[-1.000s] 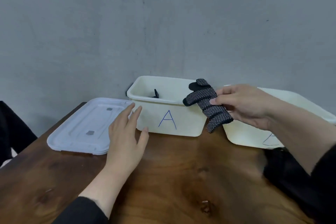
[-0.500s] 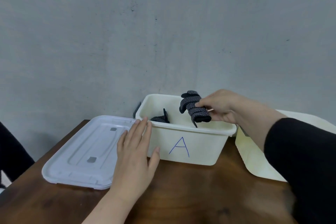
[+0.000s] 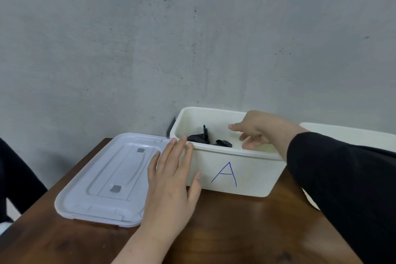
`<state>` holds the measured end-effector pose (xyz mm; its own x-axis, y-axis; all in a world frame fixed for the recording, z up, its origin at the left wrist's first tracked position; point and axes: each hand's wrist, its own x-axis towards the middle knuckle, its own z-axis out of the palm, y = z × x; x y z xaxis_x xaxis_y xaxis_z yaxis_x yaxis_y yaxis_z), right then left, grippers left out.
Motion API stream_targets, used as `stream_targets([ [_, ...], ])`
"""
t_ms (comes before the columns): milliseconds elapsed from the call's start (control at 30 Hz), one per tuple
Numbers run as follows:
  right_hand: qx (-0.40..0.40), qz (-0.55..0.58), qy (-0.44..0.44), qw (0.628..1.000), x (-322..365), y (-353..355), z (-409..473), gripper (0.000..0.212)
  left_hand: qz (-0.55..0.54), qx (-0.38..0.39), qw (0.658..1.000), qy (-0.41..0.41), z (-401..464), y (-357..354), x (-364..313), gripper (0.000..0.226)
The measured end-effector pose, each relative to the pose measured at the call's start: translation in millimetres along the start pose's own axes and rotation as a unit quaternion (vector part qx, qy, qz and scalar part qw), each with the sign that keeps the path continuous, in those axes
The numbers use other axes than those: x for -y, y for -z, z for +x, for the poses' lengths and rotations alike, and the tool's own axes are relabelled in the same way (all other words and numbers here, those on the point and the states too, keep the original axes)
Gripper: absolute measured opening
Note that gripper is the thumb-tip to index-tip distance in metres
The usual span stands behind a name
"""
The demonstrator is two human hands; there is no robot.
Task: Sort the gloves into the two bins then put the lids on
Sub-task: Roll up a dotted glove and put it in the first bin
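Left hand point(image 3: 171, 180) lies flat with fingers straight against bin A point(image 3: 246, 178), right hand point(image 3: 255, 130) hovers loose and empty over the black dotted gloves point(image 3: 199, 138) inside, lid point(image 3: 107, 178) lying on the wooden surface point(image 3: 235, 231) just left.

The near wall of bin A point(image 3: 246, 174) hides most of the dark gloves point(image 3: 198, 138) inside, so their number cannot be told. The right sleeve point(image 3: 342, 188) covers the second bin point(image 3: 347, 135) at the table's point(image 3: 246, 227) right edge; its label and contents are hidden. The picture's bottom edge cuts off both forearms.
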<state>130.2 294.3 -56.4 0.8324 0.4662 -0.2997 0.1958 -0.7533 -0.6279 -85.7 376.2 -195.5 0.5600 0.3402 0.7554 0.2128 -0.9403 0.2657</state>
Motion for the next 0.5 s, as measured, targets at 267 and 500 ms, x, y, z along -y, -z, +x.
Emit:
stream_targets([
  [267,-0.229,0.051,0.232,0.944,-26.7,29.3,-51.6,0.035,-0.022,-0.011,1.000,-0.008,0.8,2.1,-4.3,0.054],
  [500,-0.229,0.121,0.252,0.932,-143.0,-6.2,-166.4,0.028,-0.069,0.001,0.994,-0.085,-10.8,9.6,-57.2,0.041],
])
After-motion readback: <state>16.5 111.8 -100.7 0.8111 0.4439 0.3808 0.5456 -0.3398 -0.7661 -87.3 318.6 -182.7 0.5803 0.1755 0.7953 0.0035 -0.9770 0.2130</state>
